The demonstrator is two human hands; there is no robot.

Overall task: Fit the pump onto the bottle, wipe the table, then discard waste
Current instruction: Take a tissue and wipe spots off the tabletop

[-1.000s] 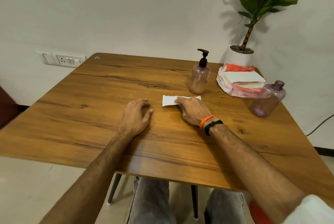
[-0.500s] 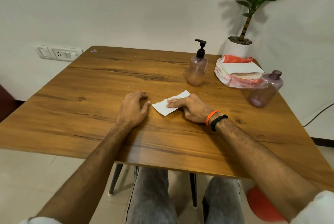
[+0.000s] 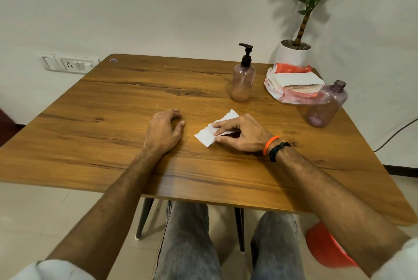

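Two tinted bottles are standing on the wooden table [image 3: 113,126]: the pump bottle [image 3: 243,83] with its black pump fitted, upright at the far middle, and an open bottle [image 3: 325,104] without a cap near the right edge, with one pack of tissues [image 3: 294,86] lying between them. One white tissue [image 3: 210,134] is lying flat on the table, and the right hand [image 3: 239,135] is pinching it between thumb and fingers, palm down. The left hand [image 3: 164,131] is resting just beside the tissue, loosely curled and gripping nothing.
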